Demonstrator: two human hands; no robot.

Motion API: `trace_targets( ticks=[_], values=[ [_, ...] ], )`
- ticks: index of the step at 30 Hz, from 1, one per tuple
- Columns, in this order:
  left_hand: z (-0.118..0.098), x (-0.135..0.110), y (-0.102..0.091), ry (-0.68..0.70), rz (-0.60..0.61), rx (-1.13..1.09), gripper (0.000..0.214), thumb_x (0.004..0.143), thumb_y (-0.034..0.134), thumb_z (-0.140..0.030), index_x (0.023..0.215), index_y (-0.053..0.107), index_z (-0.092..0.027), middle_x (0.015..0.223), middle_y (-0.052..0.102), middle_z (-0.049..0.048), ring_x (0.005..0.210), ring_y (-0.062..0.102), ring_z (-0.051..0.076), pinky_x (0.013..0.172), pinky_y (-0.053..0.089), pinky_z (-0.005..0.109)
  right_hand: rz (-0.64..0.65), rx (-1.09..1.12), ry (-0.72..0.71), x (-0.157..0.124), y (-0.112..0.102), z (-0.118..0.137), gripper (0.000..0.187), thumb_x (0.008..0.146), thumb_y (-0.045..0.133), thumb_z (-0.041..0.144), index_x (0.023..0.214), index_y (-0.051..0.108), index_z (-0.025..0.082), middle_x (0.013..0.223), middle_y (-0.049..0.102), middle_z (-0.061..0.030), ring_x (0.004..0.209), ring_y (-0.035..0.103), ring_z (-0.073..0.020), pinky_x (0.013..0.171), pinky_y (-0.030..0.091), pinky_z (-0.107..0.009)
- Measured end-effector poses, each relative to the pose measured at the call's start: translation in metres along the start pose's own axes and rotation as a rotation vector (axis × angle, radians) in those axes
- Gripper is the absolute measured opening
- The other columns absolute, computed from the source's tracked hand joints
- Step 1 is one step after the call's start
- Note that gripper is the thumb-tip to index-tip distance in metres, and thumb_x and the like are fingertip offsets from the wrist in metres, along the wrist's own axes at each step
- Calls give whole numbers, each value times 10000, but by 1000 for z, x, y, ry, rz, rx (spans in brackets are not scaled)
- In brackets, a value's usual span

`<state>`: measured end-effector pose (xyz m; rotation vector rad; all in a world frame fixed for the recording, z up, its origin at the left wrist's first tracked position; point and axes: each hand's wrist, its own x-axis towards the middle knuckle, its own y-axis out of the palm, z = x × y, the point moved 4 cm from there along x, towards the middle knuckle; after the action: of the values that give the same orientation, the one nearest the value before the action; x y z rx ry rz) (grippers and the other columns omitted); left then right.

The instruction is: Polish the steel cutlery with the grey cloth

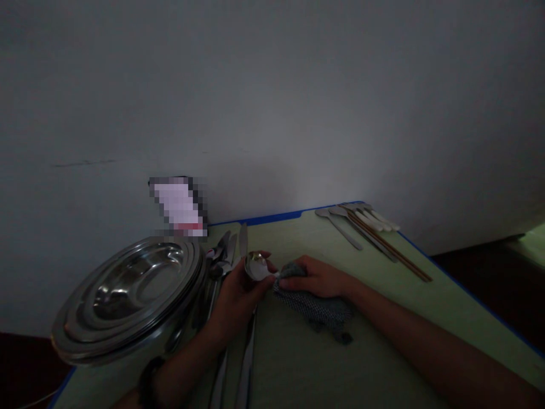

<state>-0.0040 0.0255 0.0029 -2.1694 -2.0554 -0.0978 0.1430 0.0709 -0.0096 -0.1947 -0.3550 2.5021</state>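
Observation:
A shiny metal spoon [256,267] is held over the table, its bowl in the fingers of my left hand [240,295]. My right hand [317,276] grips a grey checked cloth [315,307] around the spoon's handle, most of which is hidden. The cloth's loose end hangs down below my right hand. Beneath and beside my left hand lie several knives [244,363] and spoons, partly covered by my wrist and forearm.
Several stacked metal plates [72,335] stand at the left. Behind them a blurred phone-like device [179,204] leans at the wall. Toward the back right lie a spoon [344,230], brown chopsticks [392,247] and several white-handled utensils [378,218]. Blue edging borders the table [383,341].

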Motion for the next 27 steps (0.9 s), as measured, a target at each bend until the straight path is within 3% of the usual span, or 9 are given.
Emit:
trace_targets(
  ticks=[4,8,13,16,27],
  values=[
    [1,0,-2,-45,-106,-102,412,721,666,-281,1098,532,-184,803,607,-6,588,535,103,514,435,206,-10,15,9,0,0,2,372,767,541,488,624,499,148,554,404,50,505,373,-67,483,309,-226],
    [3,1,-6,-81,-214,-176,465,721,664,-316,1145,519,-192,810,613,-7,519,499,75,468,414,191,-14,28,7,-1,1,2,378,766,539,493,614,478,153,563,402,48,515,374,-69,482,313,-222],
    [4,1,-6,-140,-153,-58,260,753,625,-360,892,628,-141,613,594,-16,456,474,74,415,365,175,-21,18,-2,-1,0,2,370,768,534,496,643,506,149,567,411,53,520,381,-70,501,316,-221],
    [5,0,-5,-162,-116,-3,269,761,600,-402,811,646,-141,527,545,-28,444,474,88,404,350,179,-25,14,-3,0,0,2,359,768,539,479,630,505,150,557,402,58,512,371,-66,499,309,-221],
    [4,1,0,-114,-36,11,161,684,670,-289,788,648,-168,640,628,-7,577,556,135,515,435,226,-24,22,34,-1,0,-3,399,747,550,524,627,518,146,535,397,62,486,364,-57,463,295,-211]
  ],
)
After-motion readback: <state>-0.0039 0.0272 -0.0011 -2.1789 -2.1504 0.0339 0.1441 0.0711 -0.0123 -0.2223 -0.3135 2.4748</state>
